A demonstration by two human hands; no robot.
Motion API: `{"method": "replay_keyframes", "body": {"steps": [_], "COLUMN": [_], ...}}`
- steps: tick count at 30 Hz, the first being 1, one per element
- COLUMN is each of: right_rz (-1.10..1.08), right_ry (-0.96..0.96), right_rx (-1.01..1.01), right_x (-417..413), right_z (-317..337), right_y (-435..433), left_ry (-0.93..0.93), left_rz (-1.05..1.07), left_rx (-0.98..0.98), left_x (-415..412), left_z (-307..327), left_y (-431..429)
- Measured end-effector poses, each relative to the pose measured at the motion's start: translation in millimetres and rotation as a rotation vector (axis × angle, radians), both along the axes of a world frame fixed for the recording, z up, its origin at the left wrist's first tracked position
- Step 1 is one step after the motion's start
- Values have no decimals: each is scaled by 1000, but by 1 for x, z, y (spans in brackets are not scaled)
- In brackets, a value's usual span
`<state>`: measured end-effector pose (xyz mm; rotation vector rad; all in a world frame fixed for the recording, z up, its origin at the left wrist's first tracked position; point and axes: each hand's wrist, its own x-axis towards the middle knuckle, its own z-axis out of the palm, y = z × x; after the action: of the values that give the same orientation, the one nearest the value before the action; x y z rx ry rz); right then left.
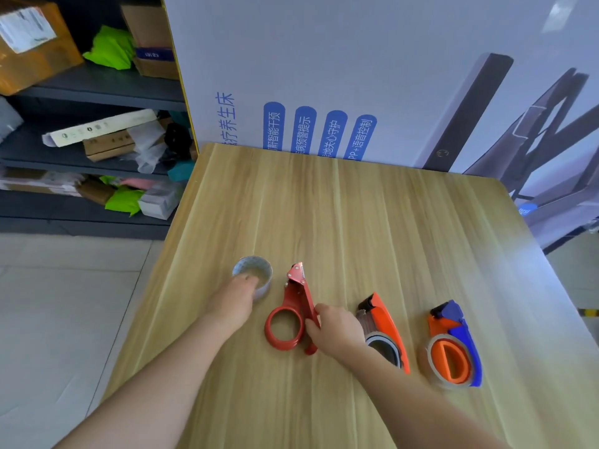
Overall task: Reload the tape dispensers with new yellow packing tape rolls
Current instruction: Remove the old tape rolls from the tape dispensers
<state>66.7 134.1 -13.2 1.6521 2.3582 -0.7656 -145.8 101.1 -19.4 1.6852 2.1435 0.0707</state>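
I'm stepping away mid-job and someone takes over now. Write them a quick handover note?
Left hand holds the near rim of a pale ring, apparently a spent core, on the table.
Right hand grips the handle of the red dispenser, whose hoop is empty.
The orange dispenser and the orange-and-blue dispenser lie to its right, each carrying a roll.
Done: the red one looks unloaded.
Left: fit new tape; no yellow roll is in view.
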Motion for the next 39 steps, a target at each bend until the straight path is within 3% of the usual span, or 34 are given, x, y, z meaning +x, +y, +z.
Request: {"method": "replay_keyframes", "body": {"steps": [5, 10, 15, 18, 21, 24, 30, 33, 37, 39], "right_rz": [0, -48, -64, -76, -72, -97, -42, -136, -527, -625], "right_ry": [30, 4, -67, -125, -145, -140, -58, 73, 459, 561], "right_rx": [-5, 107, 266, 233, 180, 73, -143, -230, -627, -706], "right_x": [10, 35, 72, 99, 127, 148, 169, 174, 180, 179], "right_z": [-1, 11, 23, 26, 25, 20, 5, 5, 14, 22], "right_y": [-2, 6, 13, 14, 13, 11, 6, 9, 20, 24], "left_ry": [-59, 152, 157, 112, 55, 7, 181, 21, -343, -483], "left_rz": [-90, -10, -201, -333, -481, -530, -478, -337, -44, 59], "left_rx": [-184, 152, 405, 457, 404, 214, 150, 255, 269, 229], "left_x": [3, 23, 82, 130, 173, 200, 227, 233, 236, 237], "left_z": [-13, 10, 28, 33, 20, 3, -16, -18, -9, 1], "left_y": [7, 11, 6, -6, -22, -35, -43, -43, -37, -34]}}
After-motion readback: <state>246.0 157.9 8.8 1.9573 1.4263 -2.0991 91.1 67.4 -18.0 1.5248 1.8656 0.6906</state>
